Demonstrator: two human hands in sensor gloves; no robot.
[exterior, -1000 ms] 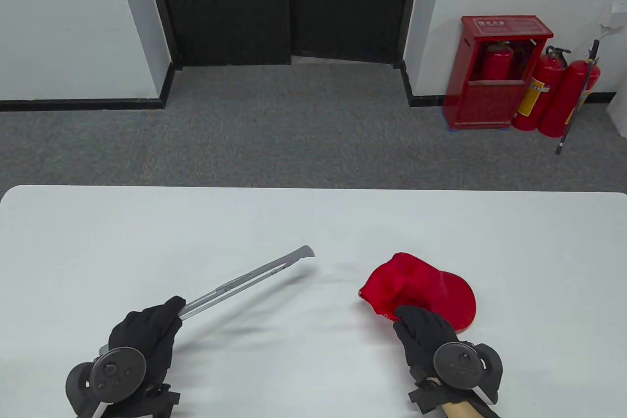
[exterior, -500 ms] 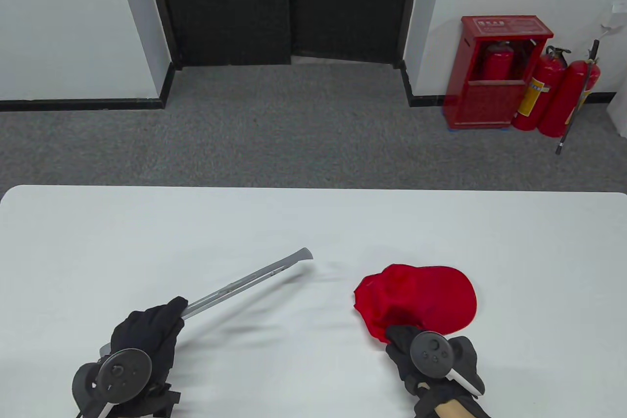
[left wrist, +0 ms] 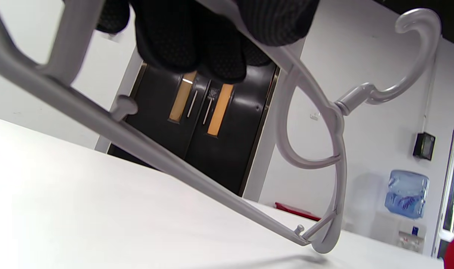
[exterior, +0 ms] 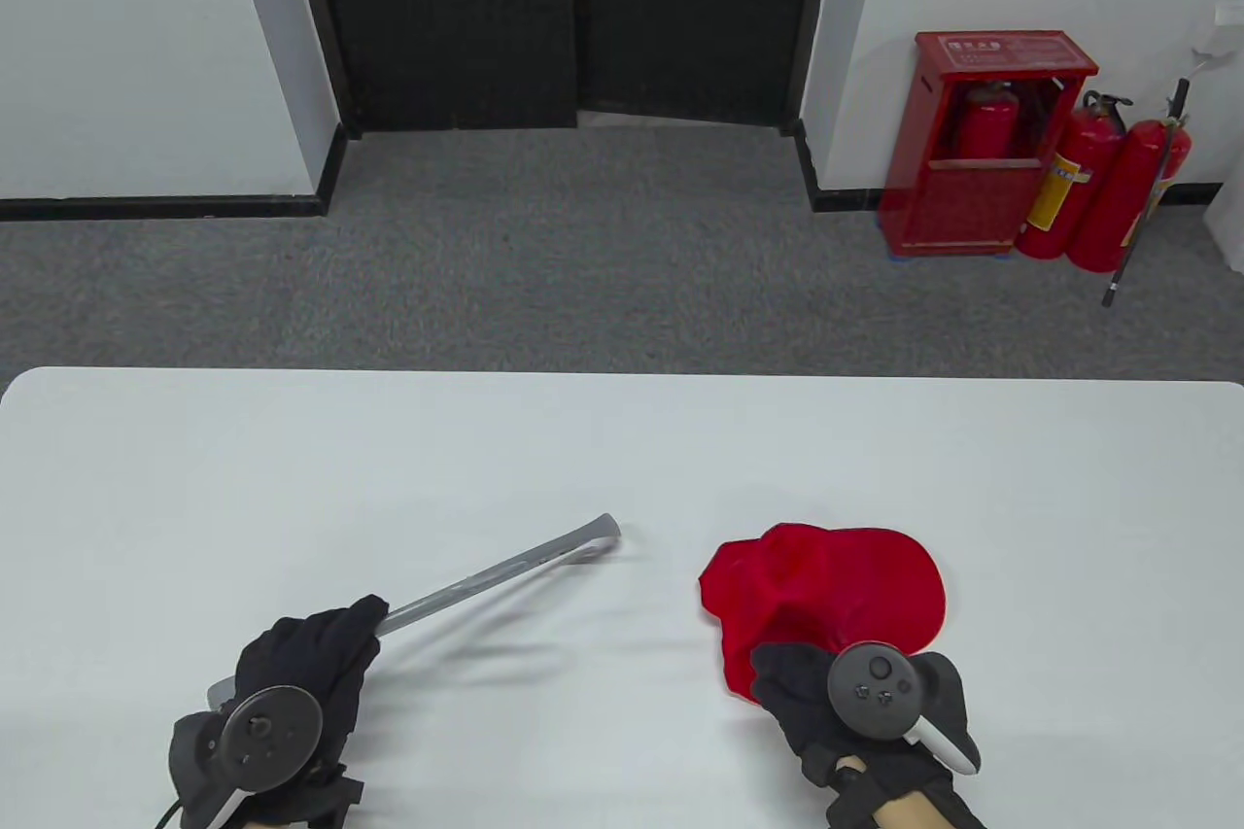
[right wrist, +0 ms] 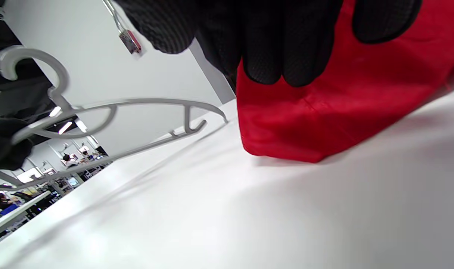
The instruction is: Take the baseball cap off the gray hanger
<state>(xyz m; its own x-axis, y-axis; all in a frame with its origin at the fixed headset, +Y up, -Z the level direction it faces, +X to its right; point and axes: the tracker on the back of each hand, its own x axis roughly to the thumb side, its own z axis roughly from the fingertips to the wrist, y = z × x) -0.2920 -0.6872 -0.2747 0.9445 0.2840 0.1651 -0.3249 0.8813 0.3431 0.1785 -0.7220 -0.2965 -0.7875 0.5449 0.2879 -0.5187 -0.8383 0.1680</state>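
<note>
The red baseball cap (exterior: 836,581) lies on the white table (exterior: 622,440), off the hanger, right of centre. My right hand (exterior: 789,673) grips its near edge; in the right wrist view my fingers (right wrist: 271,48) curl over the red fabric (right wrist: 346,108). My left hand (exterior: 335,639) grips one end of the gray hanger (exterior: 505,569), which slants away to the right with its far tip on or just above the table. In the left wrist view my fingers (left wrist: 189,41) wrap the bare hanger (left wrist: 174,164), its hook (left wrist: 417,56) up.
A gap of bare table separates the hanger tip (exterior: 607,533) from the cap. Beyond the table's far edge lie gray carpet, black doors and a red fire-extinguisher cabinet (exterior: 982,149).
My right hand drew back toward me and the cap settled flat on the table. The hanger's far tip sank lower, and my left hand shifted slightly right.
</note>
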